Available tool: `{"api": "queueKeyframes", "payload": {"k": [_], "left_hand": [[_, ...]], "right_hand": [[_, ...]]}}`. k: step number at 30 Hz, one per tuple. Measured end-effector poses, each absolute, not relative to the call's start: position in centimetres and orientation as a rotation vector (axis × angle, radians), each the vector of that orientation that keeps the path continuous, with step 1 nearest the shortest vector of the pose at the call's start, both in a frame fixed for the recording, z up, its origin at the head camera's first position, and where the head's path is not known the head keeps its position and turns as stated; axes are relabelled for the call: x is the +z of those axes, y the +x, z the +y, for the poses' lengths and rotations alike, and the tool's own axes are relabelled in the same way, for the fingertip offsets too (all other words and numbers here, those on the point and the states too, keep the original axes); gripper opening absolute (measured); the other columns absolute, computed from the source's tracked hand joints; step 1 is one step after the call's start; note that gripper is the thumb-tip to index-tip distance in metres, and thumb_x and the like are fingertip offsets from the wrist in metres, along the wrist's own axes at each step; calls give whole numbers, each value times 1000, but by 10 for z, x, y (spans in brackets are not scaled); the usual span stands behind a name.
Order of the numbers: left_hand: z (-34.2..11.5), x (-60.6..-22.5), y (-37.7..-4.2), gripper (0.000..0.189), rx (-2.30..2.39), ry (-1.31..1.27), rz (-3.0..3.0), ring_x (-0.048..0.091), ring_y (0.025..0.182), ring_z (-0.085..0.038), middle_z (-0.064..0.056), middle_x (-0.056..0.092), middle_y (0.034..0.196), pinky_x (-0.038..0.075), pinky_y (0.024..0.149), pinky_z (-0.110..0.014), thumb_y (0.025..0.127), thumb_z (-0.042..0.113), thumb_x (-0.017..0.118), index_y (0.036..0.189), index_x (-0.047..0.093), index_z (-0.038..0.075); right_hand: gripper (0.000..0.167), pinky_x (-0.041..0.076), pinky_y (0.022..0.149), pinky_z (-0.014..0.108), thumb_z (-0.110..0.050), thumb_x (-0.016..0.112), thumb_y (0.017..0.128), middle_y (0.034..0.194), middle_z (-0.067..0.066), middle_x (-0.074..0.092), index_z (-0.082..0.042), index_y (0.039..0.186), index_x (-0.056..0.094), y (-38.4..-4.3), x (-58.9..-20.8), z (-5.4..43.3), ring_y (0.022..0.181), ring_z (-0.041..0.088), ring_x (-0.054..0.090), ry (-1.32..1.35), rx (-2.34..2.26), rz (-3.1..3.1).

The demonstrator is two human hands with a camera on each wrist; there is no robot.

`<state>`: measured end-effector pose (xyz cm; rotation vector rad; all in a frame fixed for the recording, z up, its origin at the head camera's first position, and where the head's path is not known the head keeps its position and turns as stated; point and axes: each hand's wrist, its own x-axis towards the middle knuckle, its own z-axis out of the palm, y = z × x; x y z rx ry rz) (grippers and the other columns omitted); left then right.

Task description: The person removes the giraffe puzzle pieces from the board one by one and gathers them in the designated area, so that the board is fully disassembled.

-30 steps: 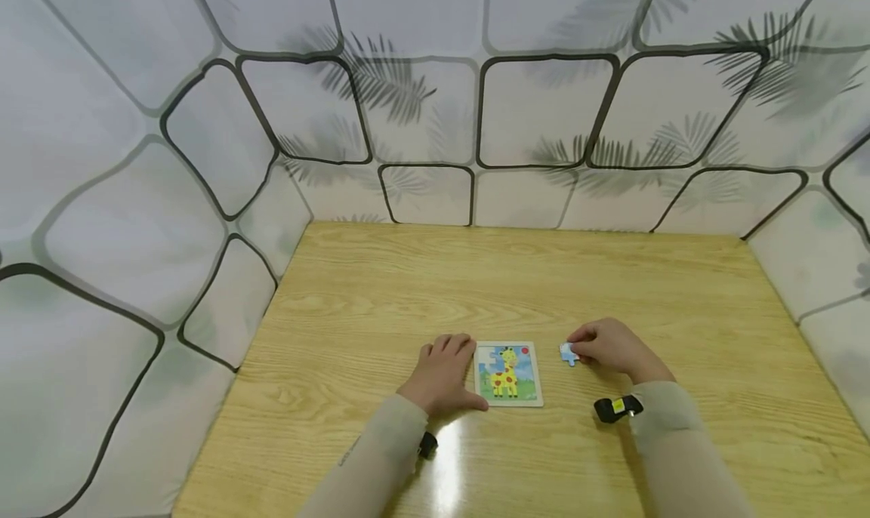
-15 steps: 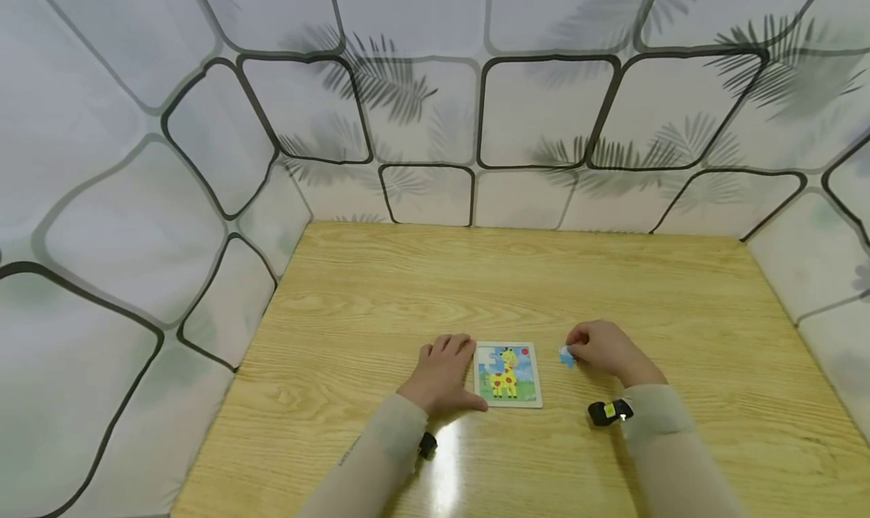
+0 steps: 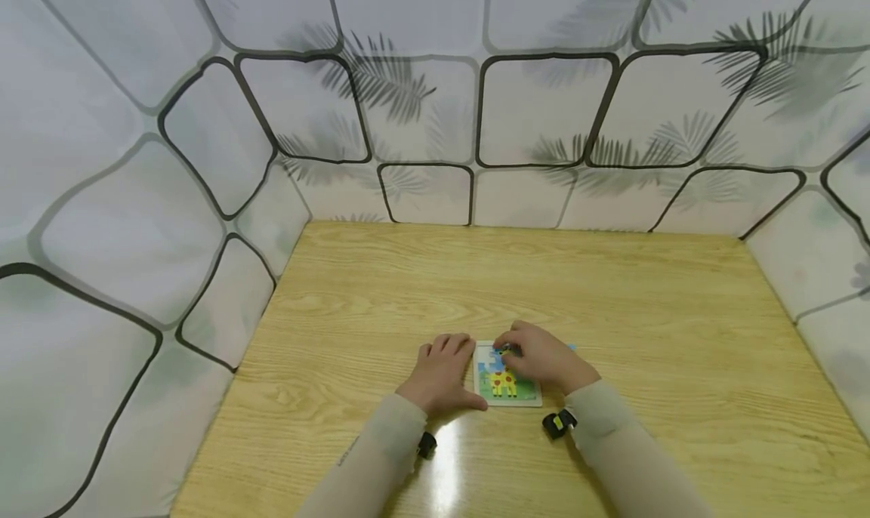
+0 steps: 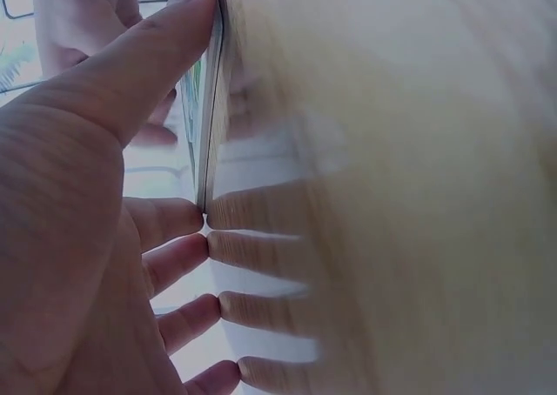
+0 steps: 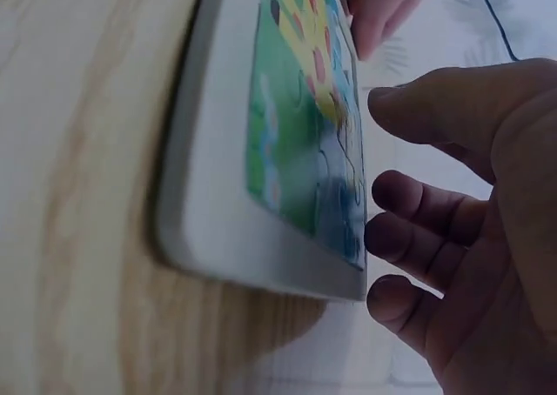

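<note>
A small giraffe puzzle [image 3: 516,405] with a white frame lies flat on the table. White shows in its upper left, where a piece-shaped gap is. My left hand [image 3: 438,378] rests at its left side, thumb at the near left corner and index fingertip by the far left one. Over the upper right part is my right hand [image 3: 545,359], covering the giraffe's head. In the right wrist view its thumb [image 5: 426,108] and fingers are bent and apart, with nothing between them, close to the puzzle's face. A blue bit of a loose puzzle piece [image 3: 572,346] peeks out behind that hand.
The wooden table [image 3: 340,291] meets a patterned fabric wall [image 3: 421,110] at the back, and fabric also rises at both sides. Small black cameras are strapped at both wrists, the right one [image 3: 559,423] near the puzzle's near right corner.
My right hand has let go of the loose blue piece, leaving it on the table, and has moved left over the puzzle. The left hand has stayed in place.
</note>
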<state>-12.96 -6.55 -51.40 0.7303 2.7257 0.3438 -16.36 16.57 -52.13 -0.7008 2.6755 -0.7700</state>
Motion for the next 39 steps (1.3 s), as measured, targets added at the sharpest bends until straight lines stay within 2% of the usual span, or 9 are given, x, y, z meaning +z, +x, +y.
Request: {"api": "queueKeyframes", "payload": {"k": [4,10,19,24,32,36,39], "left_hand": [[-66,-515,-131,107,354,729,2725,29,145,-28,-2,32,160,31,112,-53,77,74,70,158,33,15],[-66,-517,-132,108,346,732,2723,29,144,-28,-2,32,160,31,111,-53,76,75,70,158,33,16],[-65,-517,-131,107,343,737,2736,30,143,-27,-2,34,159,33,110,-53,75,74,71,157,35,15],[-66,-519,-131,107,348,740,2739,30,143,-28,-2,34,159,32,110,-53,76,74,71,158,35,15],[-66,-518,-130,107,364,746,2738,30,143,-28,-3,34,159,32,110,-54,76,73,72,157,35,14],[-66,-517,-129,106,360,742,2729,29,144,-28,-3,33,159,32,110,-53,77,73,71,158,34,15],[-67,-516,-130,107,342,737,2727,29,144,-28,-3,32,160,32,110,-53,77,73,71,158,34,15]], "right_hand": [[32,41,65,29,-12,66,90,88,-3,47,-16,121,74,-166,-518,159,71,12,45,-782,-700,2654],[39,44,70,32,-8,66,84,93,-3,50,-15,122,73,-171,-517,155,76,13,47,-804,-631,2619],[31,46,70,35,-13,69,81,94,-3,50,-18,112,69,-176,-511,151,75,15,49,-800,-555,2595],[26,45,69,36,-16,71,82,93,-2,49,-20,108,68,-177,-509,150,75,16,49,-793,-550,2586],[20,46,76,36,-9,68,88,95,-3,51,-20,105,68,-177,-514,153,81,15,50,-753,-660,2556],[27,47,77,35,-1,62,91,95,-3,56,-18,107,74,-177,-516,161,82,12,51,-805,-751,2568],[32,47,76,34,1,60,92,95,-4,59,-16,116,73,-177,-517,167,80,11,52,-800,-824,2569]]}}
